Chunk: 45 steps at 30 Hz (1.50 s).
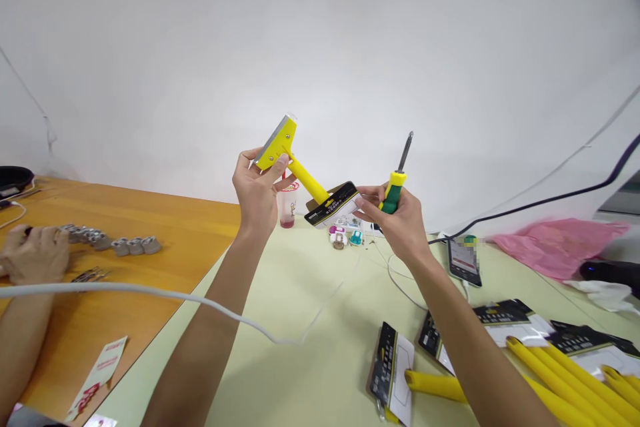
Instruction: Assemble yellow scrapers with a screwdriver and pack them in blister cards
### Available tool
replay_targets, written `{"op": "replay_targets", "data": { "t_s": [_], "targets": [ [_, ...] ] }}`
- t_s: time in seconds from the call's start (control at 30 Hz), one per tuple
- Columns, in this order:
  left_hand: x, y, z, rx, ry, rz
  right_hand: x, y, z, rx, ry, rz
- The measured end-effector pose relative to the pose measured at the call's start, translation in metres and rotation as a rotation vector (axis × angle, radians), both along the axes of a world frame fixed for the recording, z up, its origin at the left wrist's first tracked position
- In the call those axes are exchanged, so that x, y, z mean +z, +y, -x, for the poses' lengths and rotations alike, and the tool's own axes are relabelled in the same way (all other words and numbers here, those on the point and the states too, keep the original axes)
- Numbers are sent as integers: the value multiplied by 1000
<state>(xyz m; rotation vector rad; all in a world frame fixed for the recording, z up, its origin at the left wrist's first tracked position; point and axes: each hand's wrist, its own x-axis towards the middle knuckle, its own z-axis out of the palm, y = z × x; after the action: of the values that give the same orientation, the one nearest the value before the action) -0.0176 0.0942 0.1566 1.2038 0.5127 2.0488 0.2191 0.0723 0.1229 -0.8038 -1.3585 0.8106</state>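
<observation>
A yellow scraper (pixel 309 179) with a wide, screwed head is raised above the table, its blade edge up and to the left. My left hand (pixel 257 197) is closed around the head, thumb on its face. At the lower end of the handle sits a black-and-white packaging card (pixel 334 205). My right hand (pixel 406 223) pinches that card's right edge with thumb and fingers. The same hand grips a green-and-yellow screwdriver (pixel 393 197), its metal tip pointing up, away from the scraper's screws.
Yellow-handled scrapers with cards (pixel 435 383) lie at the lower right. Behind are a cup (pixel 287 203), a phone (pixel 463 260) and pink plastic (pixel 555 247). A white cable (pixel 165 293) crosses in front. Another person's hand (pixel 37 253) rests by metal parts (pixel 135 245) on the left.
</observation>
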Motion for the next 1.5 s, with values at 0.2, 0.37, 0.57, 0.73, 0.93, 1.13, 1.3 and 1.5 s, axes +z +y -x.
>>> {"op": "replay_targets", "data": {
  "t_s": [0.2, 0.37, 0.57, 0.73, 0.93, 1.13, 1.3, 1.5],
  "targets": [
    [-5, 4, -9, -74, 1, 39, -2, -2, 3, 48, 83, 5],
    [-8, 2, -18, -172, 70, 95, -3, -1, 5, 39, 161, 5],
    [-12, 1, -22, -165, 272, 177, -4, 1, 7, 12, 223, -4],
    [-13, -2, -22, -110, 429, 181, -5, 1, 8, -2, 263, -10],
    [-12, -1, -15, -211, 517, 194, -5, 2, 9, -4, 279, -36],
    [-11, -4, -7, -202, 638, 226, -5, 1, 8, -3, 258, -33],
    [-5, -12, -8, -175, 706, 206, -6, 2, 7, -29, 263, -35],
    [-2, -15, -13, -186, 746, 63, -5, 2, 9, -30, 283, -31]
  ]
}}
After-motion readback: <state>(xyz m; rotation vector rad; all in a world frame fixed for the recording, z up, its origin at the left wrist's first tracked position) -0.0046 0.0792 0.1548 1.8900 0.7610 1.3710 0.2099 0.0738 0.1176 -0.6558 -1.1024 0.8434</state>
